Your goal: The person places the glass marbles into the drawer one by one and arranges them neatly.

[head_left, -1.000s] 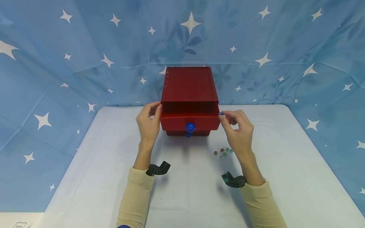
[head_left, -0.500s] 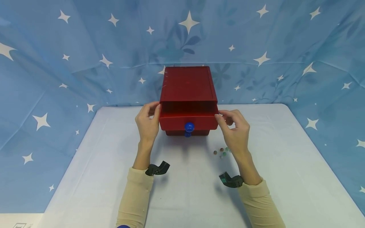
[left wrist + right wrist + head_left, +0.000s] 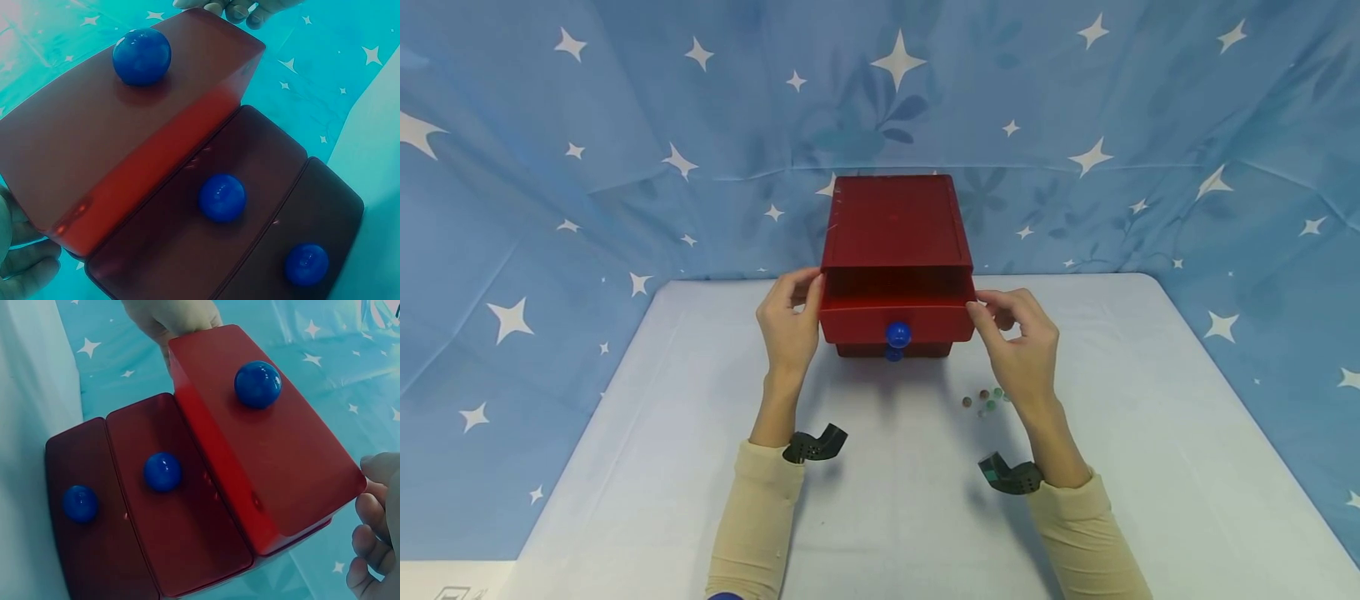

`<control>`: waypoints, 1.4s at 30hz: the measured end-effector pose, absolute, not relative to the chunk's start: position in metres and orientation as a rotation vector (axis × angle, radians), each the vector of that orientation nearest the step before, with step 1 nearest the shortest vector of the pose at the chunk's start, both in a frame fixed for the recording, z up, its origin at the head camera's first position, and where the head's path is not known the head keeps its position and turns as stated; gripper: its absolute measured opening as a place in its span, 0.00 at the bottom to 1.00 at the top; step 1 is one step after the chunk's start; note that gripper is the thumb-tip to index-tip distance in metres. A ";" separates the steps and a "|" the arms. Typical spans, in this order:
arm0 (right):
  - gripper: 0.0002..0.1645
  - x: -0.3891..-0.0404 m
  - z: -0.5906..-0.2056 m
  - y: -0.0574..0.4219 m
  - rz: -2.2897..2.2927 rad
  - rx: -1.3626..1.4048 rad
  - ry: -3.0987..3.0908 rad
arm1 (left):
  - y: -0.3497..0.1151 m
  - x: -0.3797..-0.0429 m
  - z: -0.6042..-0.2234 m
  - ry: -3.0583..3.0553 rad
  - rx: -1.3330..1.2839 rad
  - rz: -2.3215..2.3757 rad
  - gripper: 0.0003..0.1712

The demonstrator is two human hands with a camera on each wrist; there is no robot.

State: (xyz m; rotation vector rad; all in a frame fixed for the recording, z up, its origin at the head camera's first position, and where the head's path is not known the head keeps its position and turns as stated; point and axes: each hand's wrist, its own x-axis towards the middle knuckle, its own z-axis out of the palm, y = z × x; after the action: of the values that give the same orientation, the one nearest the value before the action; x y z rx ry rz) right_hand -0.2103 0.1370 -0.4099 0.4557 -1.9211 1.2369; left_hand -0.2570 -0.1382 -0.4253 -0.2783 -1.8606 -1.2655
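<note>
A red cabinet (image 3: pixel 895 218) stands at the back of the table, its top drawer (image 3: pixel 857 325) pulled out. A blue round knob (image 3: pixel 898 335) sits on the drawer front. My left hand (image 3: pixel 792 321) holds the drawer's left side, thumb and fingertips at its rim. At the drawer's right front corner, my right hand (image 3: pixel 1028 346) grips with thumb and curled fingers. Whether anything small lies hidden behind the right fingertips cannot be seen. In the right wrist view, two lower drawers show as pushed in, one with a knob (image 3: pixel 163 472), the other with a knob (image 3: pixel 80 504).
Several small glass marbles (image 3: pixel 991 406) lie on the white table (image 3: pixel 887 517) in front of the cabinet's right side, partly behind my right wrist. A blue cloth (image 3: pixel 715 108) with white stars hangs behind the table.
A second ago a small blue object showed at my right fingertips; it is now out of sight. The right hand has shifted slightly left onto the drawer corner. The left hand stays put.
</note>
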 end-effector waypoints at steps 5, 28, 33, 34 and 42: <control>0.12 -0.209 -0.408 0.138 1.237 0.454 -1.918 | -0.138 -0.257 -0.425 -1.858 -0.290 -1.277 0.10; 0.10 -0.209 -0.404 0.150 1.223 0.440 -1.914 | -0.140 -0.256 -0.426 -1.876 -0.287 -1.269 0.11; 0.10 -0.208 -0.403 0.152 1.216 0.436 -1.937 | -0.138 -0.257 -0.424 -1.868 -0.261 -1.277 0.09; 0.11 -0.208 -0.403 0.153 1.214 0.437 -1.941 | -0.138 -0.257 -0.424 -1.865 -0.254 -1.276 0.09; 0.11 -0.208 -0.401 0.155 1.208 0.445 -1.948 | -0.138 -0.257 -0.424 -1.860 -0.258 -1.284 0.09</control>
State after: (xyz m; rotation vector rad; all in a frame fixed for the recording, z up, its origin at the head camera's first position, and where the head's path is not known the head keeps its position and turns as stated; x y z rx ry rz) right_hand -0.2078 0.1549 -0.4007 0.4451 -1.9478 1.2076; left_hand -0.2572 -0.1381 -0.4241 -0.2583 -1.8603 -1.2844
